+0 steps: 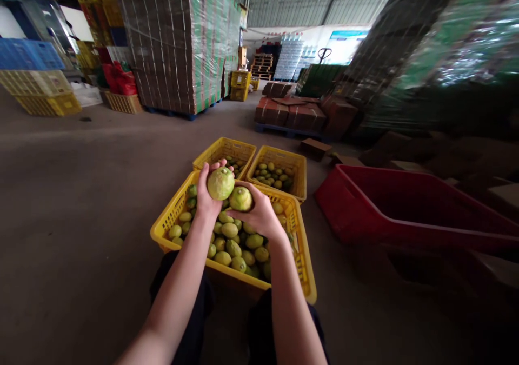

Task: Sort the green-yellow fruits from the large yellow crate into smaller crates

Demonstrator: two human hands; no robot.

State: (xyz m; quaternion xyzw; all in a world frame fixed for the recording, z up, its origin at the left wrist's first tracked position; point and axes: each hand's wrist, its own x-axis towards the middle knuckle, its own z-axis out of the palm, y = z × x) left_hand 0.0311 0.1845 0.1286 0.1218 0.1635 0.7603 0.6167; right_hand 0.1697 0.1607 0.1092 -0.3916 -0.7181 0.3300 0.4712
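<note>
A large yellow-green lemon (221, 184) rests in my left hand (208, 194), whose fingers curl around its far side. My right hand (261, 211) grips a second, slightly smaller lemon (241, 199) between thumb and fingers, close beside the first. Both are held above a yellow plastic crate (306, 257) filled with many green and yellow lemons (230, 230). My forearms cross over the crate's near rim and hide part of the fruit.
Behind the crate stand two smaller-looking yellow crates, a left one (208, 153) and a right one (300, 173), holding more lemons. A red tub (344, 203) is at the right. Wrapped carton stacks (162, 46), flattened boxes (290, 113) and a cardboard box (315, 148) lie farther off.
</note>
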